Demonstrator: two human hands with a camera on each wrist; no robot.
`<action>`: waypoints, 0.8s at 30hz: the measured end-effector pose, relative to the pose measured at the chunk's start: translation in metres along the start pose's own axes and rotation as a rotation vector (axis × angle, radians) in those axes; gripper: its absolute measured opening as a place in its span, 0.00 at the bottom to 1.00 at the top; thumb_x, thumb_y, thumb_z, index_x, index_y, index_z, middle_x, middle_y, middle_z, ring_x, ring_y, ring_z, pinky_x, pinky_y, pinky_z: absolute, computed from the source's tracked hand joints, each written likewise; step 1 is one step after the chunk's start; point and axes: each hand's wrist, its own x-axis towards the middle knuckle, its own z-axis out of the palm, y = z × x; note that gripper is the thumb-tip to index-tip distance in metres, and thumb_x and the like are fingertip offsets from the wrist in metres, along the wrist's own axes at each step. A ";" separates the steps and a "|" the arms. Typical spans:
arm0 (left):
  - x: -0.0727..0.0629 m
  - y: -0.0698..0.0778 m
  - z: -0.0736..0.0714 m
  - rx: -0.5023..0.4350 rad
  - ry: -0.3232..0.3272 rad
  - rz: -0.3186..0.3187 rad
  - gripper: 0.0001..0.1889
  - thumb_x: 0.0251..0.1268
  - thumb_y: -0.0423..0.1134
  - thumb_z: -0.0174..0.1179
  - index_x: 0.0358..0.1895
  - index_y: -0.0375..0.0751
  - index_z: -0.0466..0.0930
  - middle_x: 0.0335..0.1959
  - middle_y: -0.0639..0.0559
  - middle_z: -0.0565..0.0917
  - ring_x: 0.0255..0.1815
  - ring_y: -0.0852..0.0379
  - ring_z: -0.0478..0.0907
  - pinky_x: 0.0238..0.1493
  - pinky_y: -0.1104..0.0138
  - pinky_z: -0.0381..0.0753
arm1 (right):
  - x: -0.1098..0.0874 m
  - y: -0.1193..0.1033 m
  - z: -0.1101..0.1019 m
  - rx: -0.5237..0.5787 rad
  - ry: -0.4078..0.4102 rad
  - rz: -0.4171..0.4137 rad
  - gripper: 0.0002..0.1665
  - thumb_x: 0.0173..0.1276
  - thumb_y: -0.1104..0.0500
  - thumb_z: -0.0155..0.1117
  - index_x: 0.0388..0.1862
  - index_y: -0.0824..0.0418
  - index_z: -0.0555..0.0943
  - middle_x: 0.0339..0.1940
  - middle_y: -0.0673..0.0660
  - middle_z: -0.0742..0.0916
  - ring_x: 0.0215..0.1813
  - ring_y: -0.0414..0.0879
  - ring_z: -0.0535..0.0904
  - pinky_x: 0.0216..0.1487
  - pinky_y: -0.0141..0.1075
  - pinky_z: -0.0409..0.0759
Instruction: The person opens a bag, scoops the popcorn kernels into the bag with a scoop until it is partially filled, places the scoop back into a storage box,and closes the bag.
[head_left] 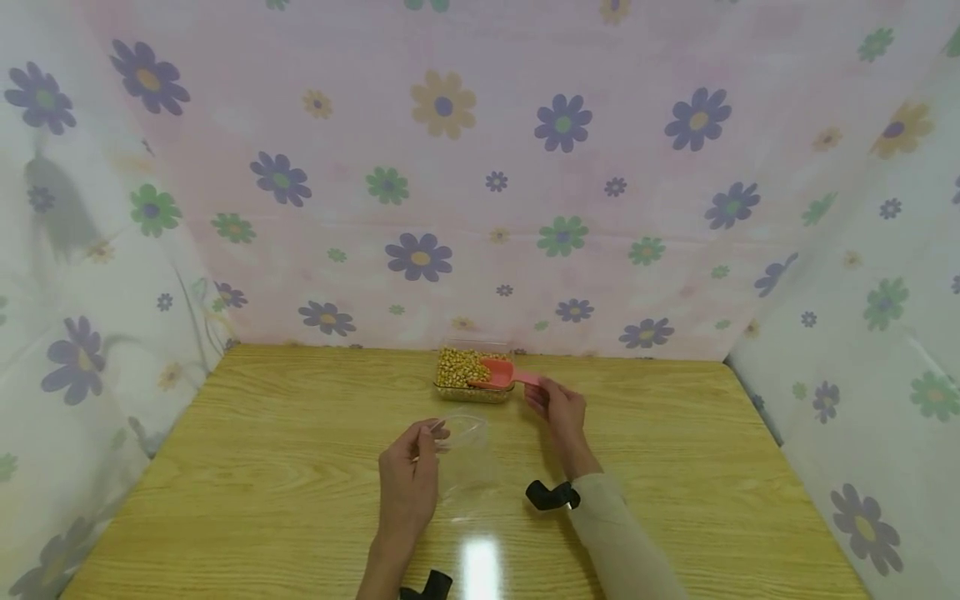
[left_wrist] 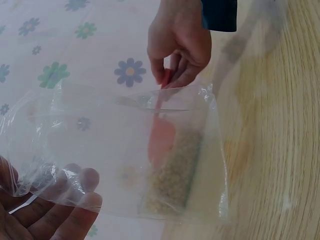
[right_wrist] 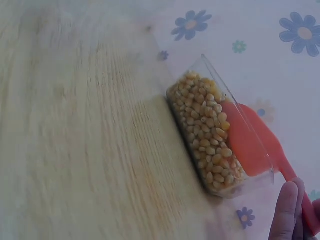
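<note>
A clear rectangular container (head_left: 474,397) full of yellow corn kernels (right_wrist: 200,130) stands at the back of the table. My right hand (head_left: 558,408) grips the handle of a red scoop (head_left: 498,374), whose bowl lies in the kernels at the container's right side. In front of the container, my left hand (head_left: 411,471) pinches the edge of a clear plastic bag (head_left: 468,467) between thumb and fingers. The bag (left_wrist: 200,110) hangs with its side toward the right hand, and the container shows through it in the left wrist view. No kernels show inside the bag.
The wooden table (head_left: 285,467) reaches back to a flower-patterned cloth (head_left: 480,167), which also hangs along both sides. Black wrist mounts (head_left: 551,496) sit on both forearms. A bright light reflection lies on the front of the table.
</note>
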 end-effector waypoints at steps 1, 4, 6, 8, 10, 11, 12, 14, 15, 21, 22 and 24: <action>0.000 0.000 0.000 0.004 0.001 0.001 0.18 0.83 0.34 0.44 0.49 0.33 0.87 0.39 0.41 0.90 0.38 0.51 0.89 0.35 0.69 0.83 | 0.000 0.002 0.000 0.027 0.006 0.014 0.21 0.79 0.62 0.56 0.60 0.79 0.77 0.30 0.53 0.90 0.34 0.40 0.88 0.44 0.34 0.87; -0.001 0.001 0.000 0.010 0.003 0.010 0.18 0.83 0.34 0.45 0.49 0.32 0.86 0.38 0.42 0.90 0.38 0.50 0.89 0.35 0.69 0.82 | -0.002 0.006 -0.001 0.104 0.004 0.049 0.19 0.79 0.62 0.57 0.59 0.76 0.78 0.30 0.53 0.90 0.34 0.41 0.88 0.45 0.34 0.87; -0.002 0.002 0.000 0.009 0.002 0.021 0.18 0.82 0.34 0.44 0.49 0.33 0.86 0.38 0.43 0.90 0.38 0.49 0.88 0.33 0.69 0.82 | -0.003 0.009 -0.002 0.151 -0.006 0.066 0.19 0.79 0.62 0.57 0.59 0.75 0.78 0.31 0.53 0.90 0.35 0.41 0.88 0.45 0.33 0.86; -0.002 0.003 0.000 0.008 0.005 0.031 0.17 0.82 0.34 0.44 0.48 0.33 0.87 0.38 0.42 0.90 0.38 0.48 0.88 0.32 0.69 0.81 | -0.004 0.010 -0.002 0.185 -0.017 0.079 0.19 0.79 0.61 0.57 0.60 0.74 0.77 0.31 0.53 0.90 0.36 0.41 0.88 0.45 0.33 0.86; -0.002 0.004 0.000 0.010 0.008 0.038 0.17 0.82 0.33 0.45 0.48 0.34 0.87 0.38 0.42 0.90 0.38 0.48 0.88 0.30 0.69 0.80 | -0.005 0.010 -0.003 0.209 -0.026 0.092 0.19 0.80 0.60 0.57 0.60 0.72 0.78 0.33 0.53 0.91 0.37 0.41 0.88 0.46 0.33 0.86; -0.002 0.003 0.000 0.012 0.010 0.035 0.17 0.82 0.33 0.45 0.48 0.34 0.87 0.38 0.41 0.89 0.38 0.48 0.88 0.30 0.69 0.80 | -0.006 0.010 -0.004 0.218 -0.032 0.099 0.18 0.80 0.59 0.57 0.59 0.71 0.79 0.33 0.52 0.91 0.38 0.41 0.87 0.46 0.33 0.86; -0.002 0.003 0.001 0.015 0.013 0.031 0.17 0.82 0.33 0.45 0.48 0.35 0.87 0.38 0.41 0.90 0.38 0.48 0.88 0.29 0.69 0.80 | -0.007 0.009 -0.004 0.227 -0.034 0.107 0.16 0.80 0.59 0.57 0.57 0.68 0.80 0.33 0.52 0.91 0.37 0.41 0.87 0.45 0.32 0.85; -0.001 0.002 0.001 0.021 0.018 0.029 0.17 0.81 0.33 0.45 0.47 0.35 0.87 0.38 0.40 0.90 0.38 0.48 0.88 0.28 0.69 0.80 | -0.007 0.008 -0.005 0.241 -0.038 0.118 0.12 0.81 0.58 0.56 0.51 0.65 0.83 0.33 0.51 0.91 0.36 0.40 0.86 0.42 0.31 0.85; -0.001 0.002 0.002 0.024 0.020 0.028 0.17 0.81 0.33 0.45 0.47 0.35 0.87 0.38 0.40 0.90 0.38 0.47 0.88 0.28 0.69 0.80 | -0.008 0.007 -0.005 0.250 -0.042 0.121 0.11 0.81 0.58 0.56 0.48 0.63 0.83 0.33 0.51 0.91 0.34 0.40 0.86 0.41 0.31 0.85; -0.001 0.004 0.002 0.051 0.033 0.033 0.17 0.81 0.34 0.46 0.47 0.36 0.88 0.38 0.43 0.90 0.37 0.49 0.88 0.30 0.70 0.83 | -0.018 0.000 -0.003 0.306 -0.073 0.140 0.13 0.82 0.58 0.54 0.41 0.58 0.85 0.32 0.51 0.91 0.31 0.38 0.84 0.39 0.30 0.84; -0.001 0.004 0.001 0.051 0.032 0.030 0.16 0.81 0.34 0.47 0.47 0.36 0.88 0.38 0.44 0.90 0.36 0.50 0.88 0.31 0.70 0.83 | -0.020 0.000 -0.003 0.310 -0.080 0.140 0.12 0.82 0.58 0.54 0.42 0.58 0.85 0.32 0.51 0.91 0.31 0.38 0.84 0.39 0.30 0.84; 0.000 0.005 0.001 0.049 0.028 0.016 0.16 0.81 0.34 0.47 0.47 0.36 0.88 0.38 0.44 0.90 0.36 0.51 0.88 0.32 0.70 0.84 | -0.025 -0.002 -0.002 0.314 -0.087 0.136 0.12 0.82 0.57 0.54 0.43 0.57 0.85 0.33 0.51 0.91 0.31 0.38 0.84 0.40 0.30 0.84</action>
